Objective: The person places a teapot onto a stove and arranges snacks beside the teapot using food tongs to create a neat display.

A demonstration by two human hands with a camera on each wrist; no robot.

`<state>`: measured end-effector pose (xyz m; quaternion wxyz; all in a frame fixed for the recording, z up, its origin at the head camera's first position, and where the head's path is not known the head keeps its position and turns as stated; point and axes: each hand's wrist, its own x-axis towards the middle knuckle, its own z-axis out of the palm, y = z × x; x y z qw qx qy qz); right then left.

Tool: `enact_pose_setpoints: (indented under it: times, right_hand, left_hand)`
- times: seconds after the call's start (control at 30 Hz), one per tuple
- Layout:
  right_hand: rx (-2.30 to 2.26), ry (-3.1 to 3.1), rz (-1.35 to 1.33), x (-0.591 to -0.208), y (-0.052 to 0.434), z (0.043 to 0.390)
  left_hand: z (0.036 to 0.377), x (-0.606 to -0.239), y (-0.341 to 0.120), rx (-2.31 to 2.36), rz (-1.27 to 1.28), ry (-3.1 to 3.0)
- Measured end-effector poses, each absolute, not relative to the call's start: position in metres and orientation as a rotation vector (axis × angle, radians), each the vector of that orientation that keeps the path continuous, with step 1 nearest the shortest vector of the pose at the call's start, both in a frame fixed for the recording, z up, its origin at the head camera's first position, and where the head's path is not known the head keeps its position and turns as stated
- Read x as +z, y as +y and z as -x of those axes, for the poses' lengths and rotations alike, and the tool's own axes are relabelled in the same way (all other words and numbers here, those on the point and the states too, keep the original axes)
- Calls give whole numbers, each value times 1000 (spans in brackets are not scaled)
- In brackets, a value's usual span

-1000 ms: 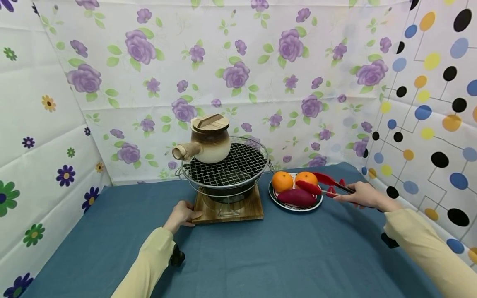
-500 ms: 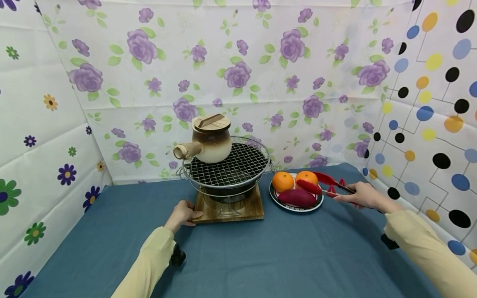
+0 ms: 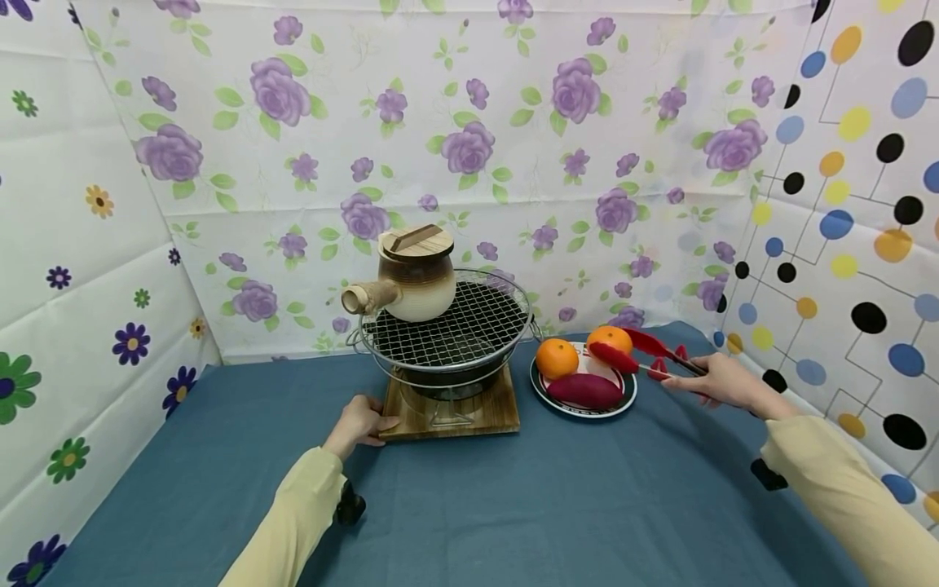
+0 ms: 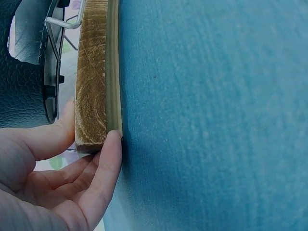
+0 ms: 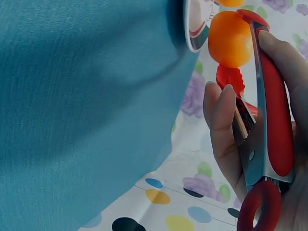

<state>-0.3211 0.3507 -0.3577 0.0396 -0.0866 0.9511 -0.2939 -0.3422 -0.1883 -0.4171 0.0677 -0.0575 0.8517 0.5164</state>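
Observation:
My right hand (image 3: 715,381) grips red tongs (image 3: 649,352), whose tips clamp an orange (image 3: 609,337) held just above the black-rimmed plate (image 3: 579,407). The right wrist view shows the tongs (image 5: 269,120) closed on that orange (image 5: 230,38), with my fingers (image 5: 221,120) curled round the handles. A second orange (image 3: 556,357) and a purple sweet potato (image 3: 584,390) lie on the plate. My left hand (image 3: 361,422) holds the near left corner of the wooden base (image 3: 455,414). In the left wrist view, the thumb and fingers (image 4: 108,163) pinch that base (image 4: 94,72).
A round wire grill (image 3: 447,330) stands on the wooden base, with a lidded clay pot (image 3: 414,275) on its left part. Blue cloth (image 3: 513,505) covers the table. Flowered and dotted sheets wall in the back and sides.
The tongs have lifted the right orange off the plate, a little up and to the right. The left hand has stayed on the wooden base.

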Motion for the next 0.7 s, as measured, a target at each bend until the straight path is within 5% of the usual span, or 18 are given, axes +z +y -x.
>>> enact_pose_setpoints:
  times: [0.7]
  right_hand:
    - [-928,2973,177,-341,337,315]
  left_hand:
    - [341,-417,-188,1551,176,2575]
